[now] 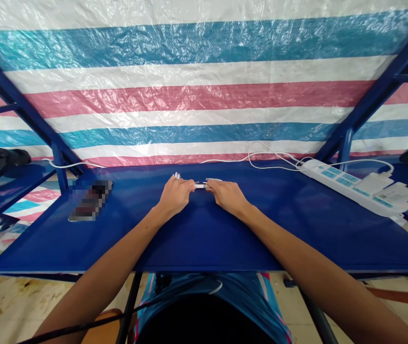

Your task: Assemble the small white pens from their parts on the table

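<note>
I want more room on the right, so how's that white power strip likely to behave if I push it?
The power strip looks like rigid plastic, so it should shift as one stiff piece. Long and lying flat, it probably won't roll. The adapter plugged in near one end may make that end heavier.

Bright glare flecks the plastic sheet [204, 43]; wide-angle distortion stretches the edges

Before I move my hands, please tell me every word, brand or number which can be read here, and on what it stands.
No text can be read.
Adapter on the white power strip: print too small to read.
Flat device at left: pixelated, unreadable.
White piece between left hand and right hand: no readable lettering.
</note>
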A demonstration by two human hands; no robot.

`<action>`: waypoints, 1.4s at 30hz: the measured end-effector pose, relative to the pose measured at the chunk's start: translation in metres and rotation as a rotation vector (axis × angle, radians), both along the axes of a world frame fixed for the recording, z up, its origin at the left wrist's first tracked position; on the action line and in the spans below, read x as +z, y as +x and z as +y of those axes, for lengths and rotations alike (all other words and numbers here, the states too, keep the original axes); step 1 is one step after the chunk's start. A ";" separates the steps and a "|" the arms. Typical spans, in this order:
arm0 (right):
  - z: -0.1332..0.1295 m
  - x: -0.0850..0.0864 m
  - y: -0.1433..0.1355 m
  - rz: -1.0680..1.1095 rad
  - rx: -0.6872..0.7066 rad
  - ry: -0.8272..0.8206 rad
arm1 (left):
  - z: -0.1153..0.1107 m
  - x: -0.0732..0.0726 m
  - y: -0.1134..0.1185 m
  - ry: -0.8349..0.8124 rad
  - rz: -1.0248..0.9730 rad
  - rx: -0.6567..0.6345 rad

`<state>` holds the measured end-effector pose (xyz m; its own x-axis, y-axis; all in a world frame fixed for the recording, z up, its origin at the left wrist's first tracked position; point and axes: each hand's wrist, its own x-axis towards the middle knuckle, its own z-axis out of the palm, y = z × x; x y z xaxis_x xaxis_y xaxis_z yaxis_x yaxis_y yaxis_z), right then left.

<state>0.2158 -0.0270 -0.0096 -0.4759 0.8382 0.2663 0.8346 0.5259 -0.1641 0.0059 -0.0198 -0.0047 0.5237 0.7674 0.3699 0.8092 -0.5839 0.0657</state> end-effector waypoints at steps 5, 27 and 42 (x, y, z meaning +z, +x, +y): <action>0.005 -0.006 0.001 0.234 0.088 -0.022 | 0.006 -0.002 -0.004 -0.013 -0.099 -0.042; 0.016 -0.008 0.012 0.709 0.148 -0.176 | 0.012 -0.009 -0.008 -0.056 -0.284 -0.072; 0.017 -0.008 0.014 0.616 0.062 -0.197 | 0.015 -0.014 -0.008 -0.046 -0.357 -0.106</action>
<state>0.2300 -0.0103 -0.0174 -0.3342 0.8750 0.3503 0.5259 0.4816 -0.7011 -0.0023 -0.0052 -0.0183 0.4453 0.7356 0.5105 0.6655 -0.6534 0.3608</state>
